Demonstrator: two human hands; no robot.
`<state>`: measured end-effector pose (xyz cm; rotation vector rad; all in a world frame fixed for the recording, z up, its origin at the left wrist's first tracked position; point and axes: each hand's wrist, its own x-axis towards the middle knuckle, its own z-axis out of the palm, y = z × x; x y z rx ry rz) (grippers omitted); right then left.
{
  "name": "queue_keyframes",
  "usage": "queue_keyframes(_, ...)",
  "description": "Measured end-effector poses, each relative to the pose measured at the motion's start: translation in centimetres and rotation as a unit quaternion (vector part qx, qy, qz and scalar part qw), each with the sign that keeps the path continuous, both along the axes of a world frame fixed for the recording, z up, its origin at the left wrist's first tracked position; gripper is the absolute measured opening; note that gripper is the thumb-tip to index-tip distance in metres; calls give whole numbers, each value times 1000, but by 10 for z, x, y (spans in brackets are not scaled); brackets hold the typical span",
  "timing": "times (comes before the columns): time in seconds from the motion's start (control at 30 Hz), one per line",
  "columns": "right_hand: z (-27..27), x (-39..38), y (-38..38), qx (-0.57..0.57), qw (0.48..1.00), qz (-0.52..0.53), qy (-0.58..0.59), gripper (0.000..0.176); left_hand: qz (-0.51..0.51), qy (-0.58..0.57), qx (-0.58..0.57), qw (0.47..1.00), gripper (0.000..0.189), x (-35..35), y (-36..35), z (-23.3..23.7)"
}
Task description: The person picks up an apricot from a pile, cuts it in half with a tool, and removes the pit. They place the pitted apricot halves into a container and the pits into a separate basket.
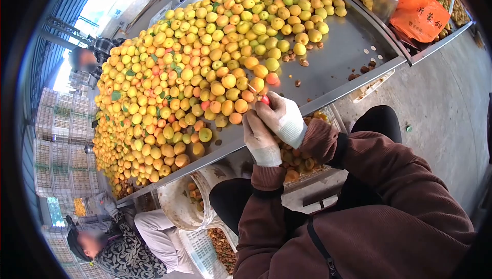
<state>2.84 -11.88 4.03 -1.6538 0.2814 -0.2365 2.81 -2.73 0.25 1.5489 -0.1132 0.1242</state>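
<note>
My right hand (284,117), in a white-cuffed work glove, is closed around a small red-handled tool (265,99). A thin, pale tip seems to stick out from it toward the fruit. My left hand (260,135), gloved as well, is closed right beside it, the two hands touching. Whatever the left fingers hold is hidden under them. Both hands are over the front edge of a metal sorting table (341,56). Just beyond them lies a large heap of yellow-orange apricots (205,69); a reddish apricot (272,78) sits close to my right fingers.
Below the table edge stand a crate of split apricots (297,163) and a white bucket (182,204). A crate of pits (221,245) is lower left. A blue-lidded bottle (385,2) and an orange bag (421,15) stand back right. A co-worker (120,248) sits left.
</note>
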Motion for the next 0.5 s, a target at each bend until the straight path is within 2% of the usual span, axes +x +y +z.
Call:
queue_keyframes(0.03,3,-2,-1,-47,999,9,5,27,-20,38,-69,997,29,3,2,-6)
queue_keyframes(0.07,0,-3,-1,-48,999,9,7,27,-20,40,-70,997,29,6,4,-12)
queue_keyframes(0.13,-6,-5,-1,-178,982,-2,-63,25,-18,136,-153,979,31,12,8,-29)
queue_keyframes(0.17,-8,-7,-2,-180,982,-1,-59,25,-18,140,-196,970,33,15,10,-53)
queue_keyframes(0.2,-10,-8,-3,-196,978,20,-63,24,-17,145,-198,969,33,15,12,-52)
queue_keyframes(0.27,-14,-11,-6,-227,969,63,-69,24,-69,276,-223,932,34,11,19,-33)
queue_keyframes(0.3,-13,-13,-6,-230,968,64,-77,25,-12,334,-289,897,33,3,10,-4)
queue_keyframes(0.33,-17,-15,-5,-230,968,65,-75,25,-11,335,-290,896,33,2,12,-14)
queue_keyframes(0.4,-18,-12,0,-170,981,29,-86,19,-50,191,-172,965,32,7,17,-22)
queue_keyframes(0.43,-14,-11,-1,-124,990,29,-62,18,-25,105,-46,993,30,3,15,-17)
queue_keyframes(0.47,-9,-9,-1,-40,999,23,-5,20,2,21,4,1000,30,1,10,-14)
queue_keyframes(0.5,-8,-4,1,37,999,8,2,20,17,-5,97,995,30,-4,6,4)
